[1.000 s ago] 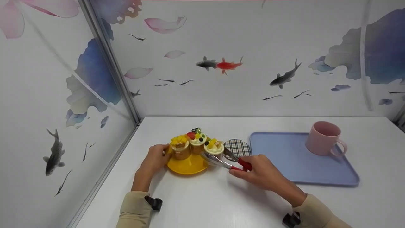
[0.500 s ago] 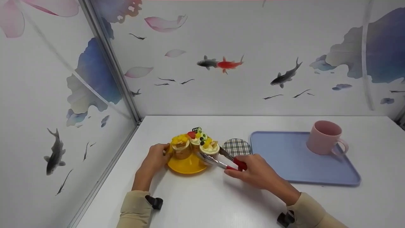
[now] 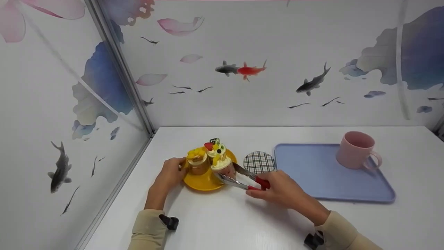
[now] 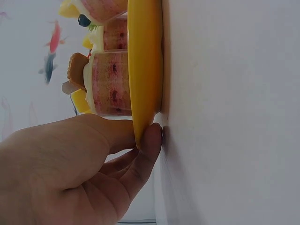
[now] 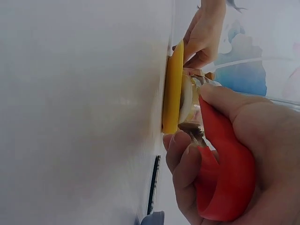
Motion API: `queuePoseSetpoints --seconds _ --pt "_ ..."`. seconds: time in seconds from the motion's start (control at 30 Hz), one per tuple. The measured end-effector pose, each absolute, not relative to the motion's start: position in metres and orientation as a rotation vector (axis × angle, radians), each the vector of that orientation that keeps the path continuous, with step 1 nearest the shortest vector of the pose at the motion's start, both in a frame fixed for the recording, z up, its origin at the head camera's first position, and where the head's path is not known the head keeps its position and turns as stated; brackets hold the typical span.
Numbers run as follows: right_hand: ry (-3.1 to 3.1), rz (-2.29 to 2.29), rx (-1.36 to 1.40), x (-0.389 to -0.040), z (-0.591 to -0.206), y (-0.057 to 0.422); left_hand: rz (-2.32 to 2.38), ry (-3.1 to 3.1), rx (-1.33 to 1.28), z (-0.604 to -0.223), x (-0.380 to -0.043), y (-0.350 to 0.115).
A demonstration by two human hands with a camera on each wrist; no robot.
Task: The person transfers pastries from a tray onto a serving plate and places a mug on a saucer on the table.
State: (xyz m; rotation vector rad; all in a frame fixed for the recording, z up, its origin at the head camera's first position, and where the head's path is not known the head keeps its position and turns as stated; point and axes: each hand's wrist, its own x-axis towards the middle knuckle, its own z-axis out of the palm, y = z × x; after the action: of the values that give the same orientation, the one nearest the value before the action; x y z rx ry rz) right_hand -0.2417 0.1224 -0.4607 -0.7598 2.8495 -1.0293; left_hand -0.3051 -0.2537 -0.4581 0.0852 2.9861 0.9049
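In the head view, my left hand (image 3: pixel 170 173) pinches the left rim of a yellow plate (image 3: pixel 204 184). The left wrist view shows its thumb over the plate's edge and fingers beneath. My right hand (image 3: pixel 281 189) grips red-handled metal tongs (image 3: pixel 239 184). Their tips lie on either side of a clear dessert cup (image 3: pixel 227 170) topped with cream and yellow fruit. That cup tilts to the left over the plate's right part. Two more cups stand on the plate: a mango-topped dessert cup (image 3: pixel 198 166) and, behind, a strawberry-topped dessert cup (image 3: pixel 215 150), partly hidden.
A round plaid coaster (image 3: pixel 259 162) lies right of the plate. Beside it is a blue tray (image 3: pixel 305 180) with a pink mug (image 3: pixel 353 152) at its back right. Printed walls (image 3: pixel 222 107) close off the back and left of the white table (image 3: pixel 215 222).
The cup in the tongs has moved left, further over the plate, and now leans. My right hand has shifted slightly left with it. The left hand and plate stay in place.
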Motion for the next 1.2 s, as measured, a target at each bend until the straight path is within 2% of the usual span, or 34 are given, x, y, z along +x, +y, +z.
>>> queuePoseSetpoints --seconds 0.5,0.73,1.2 --pt "2.721 -1.057 -0.754 -0.240 -0.439 0.144 0.931 2.972 0.070 -0.458 -0.306 -0.252" --pt "2.696 -1.048 -0.816 -0.235 -0.441 0.138 0.943 2.947 0.032 -0.459 -0.306 -0.253" --pt "2.759 -1.053 -0.771 -0.237 -0.445 0.138 0.938 2.971 0.027 -0.459 -0.306 -0.252"
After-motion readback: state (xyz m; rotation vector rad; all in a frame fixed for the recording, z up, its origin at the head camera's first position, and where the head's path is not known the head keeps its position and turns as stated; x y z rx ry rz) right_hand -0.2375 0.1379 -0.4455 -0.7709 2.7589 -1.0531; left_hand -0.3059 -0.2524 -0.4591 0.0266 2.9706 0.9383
